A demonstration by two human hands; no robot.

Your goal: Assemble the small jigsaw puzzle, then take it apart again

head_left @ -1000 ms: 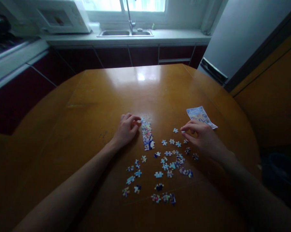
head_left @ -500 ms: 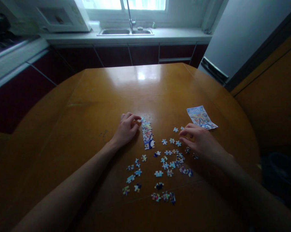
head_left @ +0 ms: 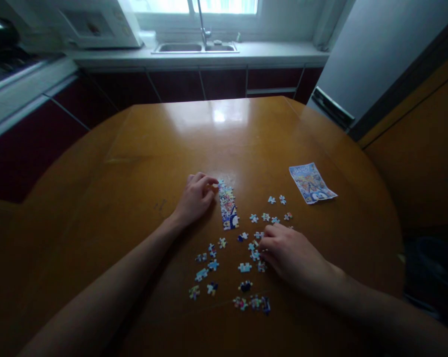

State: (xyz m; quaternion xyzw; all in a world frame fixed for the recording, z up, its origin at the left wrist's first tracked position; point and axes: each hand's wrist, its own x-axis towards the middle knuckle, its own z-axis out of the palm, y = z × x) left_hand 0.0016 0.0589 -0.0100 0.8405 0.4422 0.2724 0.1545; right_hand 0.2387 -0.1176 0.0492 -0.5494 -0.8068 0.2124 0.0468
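Observation:
A narrow strip of joined puzzle pieces lies on the round wooden table. My left hand rests beside the strip's top left, fingers curled and pinching at its upper end. Several loose puzzle pieces are scattered below and to the right of the strip. My right hand lies over the middle of that scatter, fingers bent down onto the pieces; whether it holds one is hidden. A small printed picture card lies flat at the right.
Behind the table runs a counter with a sink and tap under a bright window. A white microwave stands at the back left. A grey fridge and a wooden cabinet stand close on the right.
My right hand has moved down and left, from near the picture card to the middle of the loose pieces. The left hand has stayed by the strip.

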